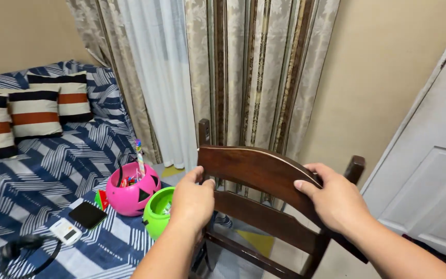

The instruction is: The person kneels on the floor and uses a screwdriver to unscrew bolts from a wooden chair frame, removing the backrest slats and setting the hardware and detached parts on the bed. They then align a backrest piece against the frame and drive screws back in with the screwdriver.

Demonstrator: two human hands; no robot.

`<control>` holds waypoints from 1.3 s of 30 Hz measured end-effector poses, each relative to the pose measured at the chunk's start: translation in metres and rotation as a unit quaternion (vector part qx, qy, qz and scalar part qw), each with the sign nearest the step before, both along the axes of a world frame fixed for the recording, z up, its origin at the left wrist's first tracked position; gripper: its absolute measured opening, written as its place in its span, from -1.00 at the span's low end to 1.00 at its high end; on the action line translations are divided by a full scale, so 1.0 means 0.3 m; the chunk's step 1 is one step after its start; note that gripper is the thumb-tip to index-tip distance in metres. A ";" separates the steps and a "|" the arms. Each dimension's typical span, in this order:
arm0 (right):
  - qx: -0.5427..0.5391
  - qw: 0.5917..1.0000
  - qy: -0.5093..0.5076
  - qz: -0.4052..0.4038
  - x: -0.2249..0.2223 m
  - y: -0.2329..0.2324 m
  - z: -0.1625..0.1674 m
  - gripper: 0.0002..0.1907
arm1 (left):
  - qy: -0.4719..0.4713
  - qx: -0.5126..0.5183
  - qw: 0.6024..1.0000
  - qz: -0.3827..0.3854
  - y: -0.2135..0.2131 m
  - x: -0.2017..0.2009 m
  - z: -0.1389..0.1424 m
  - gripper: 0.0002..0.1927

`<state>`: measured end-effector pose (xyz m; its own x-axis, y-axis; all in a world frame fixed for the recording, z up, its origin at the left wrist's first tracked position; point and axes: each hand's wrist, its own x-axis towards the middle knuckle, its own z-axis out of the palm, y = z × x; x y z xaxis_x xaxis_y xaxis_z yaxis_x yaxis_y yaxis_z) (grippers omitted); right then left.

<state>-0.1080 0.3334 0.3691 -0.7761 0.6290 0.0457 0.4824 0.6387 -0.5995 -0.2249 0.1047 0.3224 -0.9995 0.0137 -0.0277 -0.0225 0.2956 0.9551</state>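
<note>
A dark brown wooden chair [256, 170] stands in front of me with its curved backrest toward me. My left hand [193, 199] grips the left end of the top rail, fingers curled over it. My right hand [336, 199] holds the right end of the same rail, thumb on the near face, beside the right post [355, 168]. The seat is hidden below the frame edge.
A bed [42, 175] with a blue and white cover lies at left, with striped pillows [34, 111]. On its near corner sit a pink bucket [130, 194], a green bucket [158, 212], a black phone [88, 214] and a small white device [65, 231]. Curtains [243, 77] hang behind; a white door [429, 165] stands at right.
</note>
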 end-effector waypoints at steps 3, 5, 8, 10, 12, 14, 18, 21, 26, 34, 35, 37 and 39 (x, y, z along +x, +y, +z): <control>0.001 0.999 0.034 -0.019 -0.082 0.039 -0.056 -0.51 | -0.010 0.047 0.998 -0.027 -0.008 -0.127 -0.062 -0.45; -0.076 0.994 0.061 -0.038 -0.108 0.048 -0.104 -0.55 | -0.026 0.081 0.996 -0.032 -0.018 -0.204 -0.097 -0.43; -0.124 0.985 0.103 -0.054 -0.142 0.059 -0.143 -0.57 | -0.063 0.090 0.993 -0.033 -0.013 -0.324 -0.096 -0.40; -0.132 0.983 0.106 -0.065 -0.162 0.061 -0.152 -0.59 | -0.086 0.074 0.993 -0.032 -0.002 -0.372 -0.091 -0.39; -0.144 0.982 0.091 -0.082 -0.174 0.054 -0.157 -0.61 | -0.099 0.046 0.994 -0.033 0.016 -0.412 -0.085 -0.38; -0.188 0.975 0.092 -0.069 -0.195 0.052 -0.156 -0.56 | -0.086 0.027 0.995 -0.036 0.030 -0.456 -0.081 -0.34; -0.201 0.971 0.070 -0.105 -0.208 0.061 -0.159 -0.59 | -0.068 0.033 0.996 -0.036 0.049 -0.545 -0.088 -0.26; -0.246 0.961 0.104 -0.066 -0.211 0.067 -0.170 -0.60 | -0.024 0.044 0.997 -0.057 0.064 -0.594 -0.089 -0.22; -0.280 0.952 0.099 -0.072 -0.220 0.080 -0.170 -0.60 | -0.067 0.070 0.992 -0.083 0.084 -0.607 -0.068 -0.25; -0.263 0.958 0.091 -0.072 -0.242 0.118 -0.114 -0.57 | -0.051 0.092 0.991 -0.077 0.101 -0.598 -0.051 -0.25; -0.254 0.961 0.082 -0.078 -0.246 0.120 -0.109 -0.57 | -0.058 0.087 0.992 -0.071 0.102 -0.597 -0.053 -0.26; -0.249 0.962 0.076 -0.078 -0.250 0.119 -0.101 -0.57 | -0.067 0.078 0.993 -0.065 0.102 -0.593 -0.055 -0.27; -0.256 0.961 0.084 -0.065 -0.259 0.115 -0.096 -0.56 | -0.069 0.071 0.993 -0.064 0.101 -0.592 -0.054 -0.26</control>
